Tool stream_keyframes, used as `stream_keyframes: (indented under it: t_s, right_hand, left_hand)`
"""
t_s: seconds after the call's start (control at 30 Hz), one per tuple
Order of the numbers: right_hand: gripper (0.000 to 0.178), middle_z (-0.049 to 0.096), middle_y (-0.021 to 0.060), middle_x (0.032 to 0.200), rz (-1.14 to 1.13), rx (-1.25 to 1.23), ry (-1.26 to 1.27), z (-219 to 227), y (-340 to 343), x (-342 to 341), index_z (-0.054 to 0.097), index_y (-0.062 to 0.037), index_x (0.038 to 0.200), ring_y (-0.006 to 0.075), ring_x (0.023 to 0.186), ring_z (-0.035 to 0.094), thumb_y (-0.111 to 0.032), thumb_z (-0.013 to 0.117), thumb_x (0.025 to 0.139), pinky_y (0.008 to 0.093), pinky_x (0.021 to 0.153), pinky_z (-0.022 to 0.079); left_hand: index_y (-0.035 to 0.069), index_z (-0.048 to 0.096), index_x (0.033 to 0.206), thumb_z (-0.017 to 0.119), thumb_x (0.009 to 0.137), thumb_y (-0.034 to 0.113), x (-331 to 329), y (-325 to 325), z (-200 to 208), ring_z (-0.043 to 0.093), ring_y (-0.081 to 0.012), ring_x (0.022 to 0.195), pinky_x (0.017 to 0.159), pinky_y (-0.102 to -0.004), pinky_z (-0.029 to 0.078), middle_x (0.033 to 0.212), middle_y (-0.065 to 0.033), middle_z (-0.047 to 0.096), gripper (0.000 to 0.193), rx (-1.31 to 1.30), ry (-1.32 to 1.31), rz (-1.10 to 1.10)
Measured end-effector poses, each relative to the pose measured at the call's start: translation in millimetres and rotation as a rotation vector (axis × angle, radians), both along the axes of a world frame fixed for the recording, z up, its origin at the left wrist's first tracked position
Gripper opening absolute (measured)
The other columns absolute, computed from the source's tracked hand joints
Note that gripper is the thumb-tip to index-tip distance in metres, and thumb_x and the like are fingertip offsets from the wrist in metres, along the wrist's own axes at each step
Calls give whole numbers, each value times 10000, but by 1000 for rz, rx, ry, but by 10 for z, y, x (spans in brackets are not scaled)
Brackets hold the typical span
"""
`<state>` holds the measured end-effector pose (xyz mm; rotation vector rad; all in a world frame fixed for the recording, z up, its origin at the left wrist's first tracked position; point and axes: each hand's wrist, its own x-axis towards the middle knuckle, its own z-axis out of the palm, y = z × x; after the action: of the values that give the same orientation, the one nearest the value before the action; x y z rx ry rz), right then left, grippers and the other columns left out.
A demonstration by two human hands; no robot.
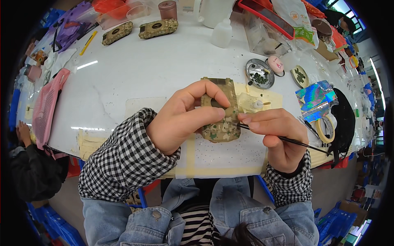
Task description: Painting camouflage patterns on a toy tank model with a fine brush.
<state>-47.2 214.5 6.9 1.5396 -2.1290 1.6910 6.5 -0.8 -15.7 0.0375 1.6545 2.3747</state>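
My left hand (177, 117) grips a tan and green camouflage model tank hull (221, 133) by its upper side, thumb and forefinger curled over the round opening. My right hand (285, 133) pinches black tweezers (303, 144), whose tips touch or nearly touch the hull's right side. Whether the tips hold a small part cannot be made out. Just right of the hull lies a pale yellowish lump with a small nozzle (257, 105). Beyond it stands a round metal dish (248, 70) with small dark green pieces.
Two more camouflage hulls, one left (117, 33) and one right (158, 29), lie at the far side near a yellow pen (88, 43). A white squeeze bottle (222, 35) stands at the back. Tape (331, 130) and holographic foil (314, 98) lie right. Another person's hand (24, 133) shows far left.
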Motion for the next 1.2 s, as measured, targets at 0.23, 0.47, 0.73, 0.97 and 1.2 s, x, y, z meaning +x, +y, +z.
stream_keyframes:
  t_s: [0.23,0.47,0.73,0.97,1.2]
  right_hand:
    - [232,673,140,897,-16,4,26,-5,-1,7,656,7,930,280,865,663,-195,679,818,327,736,527]
    - [237,674,144,906,-22,-9,21,-13,-1,7,653,10,934,275,851,663,-197,679,821,323,729,523]
    - [212,674,149,908,-6,-33,16,-34,1,-2,652,16,932,280,851,662,-171,667,834,325,730,523]
    - [209,674,151,910,4,-26,31,-30,4,-9,655,19,937,279,858,661,-165,662,837,323,736,522]
    - [208,676,151,928,-1,-59,-22,-59,3,-8,659,18,948,276,863,658,-163,657,844,325,746,517]
  left_hand:
    - [81,548,1007,590,852,139,3,16,22,488,-20,679,557,-172,377,801,34,548,170,20,-18,4]
    - [55,508,1014,547,843,86,4,-10,58,508,-114,973,877,-265,397,1045,-45,553,178,3,-71,-33]
    - [57,510,1013,557,844,85,1,-7,50,512,-114,978,872,-264,402,1056,-46,553,178,13,-62,-35]
    - [66,528,1013,591,851,110,-2,12,20,528,-64,796,673,-207,420,900,-8,562,179,36,-32,-16]
    - [60,508,1016,553,849,76,-1,-3,57,527,-114,963,853,-263,418,1043,-42,564,174,41,-99,-39]
